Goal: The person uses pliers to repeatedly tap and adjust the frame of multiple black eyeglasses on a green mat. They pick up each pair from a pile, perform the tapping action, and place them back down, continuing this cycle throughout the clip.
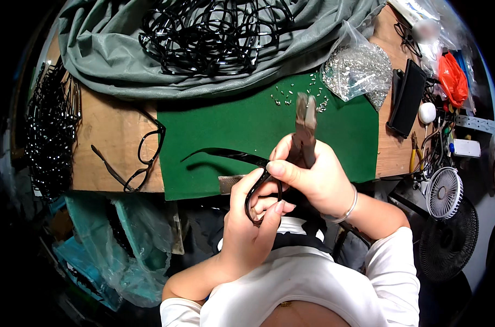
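My left hand (248, 224) is closed around the rim of a black eyeglass frame (249, 203) near the front edge of the green mat (225, 120). From the frame's corner a black temple arm (225, 154) reaches left above the mat. My right hand (313, 174) grips a pair of pliers (306, 131), jaws pointing away from me. Its thumb also presses on the corner where temple and frame meet. What lies under that thumb is hidden. Small metal pieces (283, 101) are scattered on the mat beyond the pliers, beside a clear bag (356, 65) full of them.
A heap of black eyeglass frames (215, 41) lies on grey cloth (106, 60) at the back. One more pair of glasses (144, 155) rests left of the mat; bundled black temples (51, 131) stand farther left. At right are a phone (408, 98), yellow-handled pliers (414, 152) and a fan (444, 192).
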`<state>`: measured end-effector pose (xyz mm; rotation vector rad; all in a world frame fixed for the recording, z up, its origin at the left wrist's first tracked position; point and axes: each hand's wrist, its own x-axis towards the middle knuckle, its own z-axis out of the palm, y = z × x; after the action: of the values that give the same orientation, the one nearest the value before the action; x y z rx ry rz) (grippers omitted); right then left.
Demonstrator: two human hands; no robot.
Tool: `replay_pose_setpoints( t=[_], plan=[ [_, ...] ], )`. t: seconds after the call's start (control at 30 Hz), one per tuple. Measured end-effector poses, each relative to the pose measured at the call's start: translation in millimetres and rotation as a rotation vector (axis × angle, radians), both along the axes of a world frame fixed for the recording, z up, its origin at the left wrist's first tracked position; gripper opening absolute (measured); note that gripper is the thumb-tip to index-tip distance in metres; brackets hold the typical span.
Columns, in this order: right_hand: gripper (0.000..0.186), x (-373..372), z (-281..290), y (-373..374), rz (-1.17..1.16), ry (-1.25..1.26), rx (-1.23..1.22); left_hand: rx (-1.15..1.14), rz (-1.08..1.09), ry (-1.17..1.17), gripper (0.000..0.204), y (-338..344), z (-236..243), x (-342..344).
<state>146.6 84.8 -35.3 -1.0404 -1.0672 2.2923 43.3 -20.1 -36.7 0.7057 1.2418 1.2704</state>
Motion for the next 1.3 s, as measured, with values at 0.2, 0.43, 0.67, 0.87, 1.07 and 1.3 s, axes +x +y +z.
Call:
replay_pose_setpoints(
  t=[0.2,0.43,0.67,0.87,1.07,1.3],
  plan=[
    [0.018,3.2,13.9,17.3,0.179,-0.003,-0.279,-0.157,-0.099,-0.263,0.047,6.3,14.0,-19.7],
    [0.021,5.6,15.4,16.4,0.187,0.026,-0.346,-0.094,-0.181,-0.436,0.049,3.4,19.3,-28.8],
    [0.021,9.5,8.4,17.0,0.200,0.036,-0.353,-0.084,-0.192,-0.455,0.048,4.9,20.9,-28.5],
    [0.019,4.9,20.6,15.1,0.133,0.057,-0.341,-0.062,-0.147,-0.233,0.049,4.5,18.1,-19.2],
    [0.016,6.9,18.5,12.1,0.155,-0.030,-0.138,-0.031,-0.109,-0.123,0.049,1.4,15.8,-11.7],
    [0.015,4.8,17.1,7.7,0.143,-0.006,-0.160,-0.071,-0.125,-0.194,0.049,0.6,18.3,-17.0]
  ],
)
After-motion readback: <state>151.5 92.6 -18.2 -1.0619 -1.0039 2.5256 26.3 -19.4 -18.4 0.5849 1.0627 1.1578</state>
